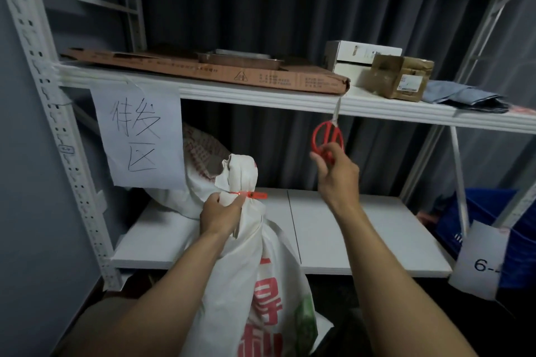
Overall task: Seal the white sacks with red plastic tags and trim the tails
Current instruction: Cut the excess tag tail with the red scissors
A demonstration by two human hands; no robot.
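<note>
A white sack (pixel 249 264) with red print stands upright in front of the lower shelf. Its neck is cinched by a red plastic tag (pixel 252 195) whose short end points right. My left hand (pixel 219 216) grips the sack's neck just under the tag. Red-handled scissors (pixel 327 138) hang blades-up from the edge of the upper shelf. My right hand (pixel 338 174) reaches up to them, fingers curled round the lower part of the handles. A second white sack (pixel 197 159) lies on the lower shelf behind the first.
A white metal rack holds an upper shelf (pixel 261 93) with flat cardboard (pixel 208 69), boxes (pixel 401 77) and a grey cloth (pixel 464 98). A handwritten paper sign (pixel 139 133) hangs at left. The lower shelf board (pixel 348 229) lies at right; a blue crate (pixel 481 229) stands far right.
</note>
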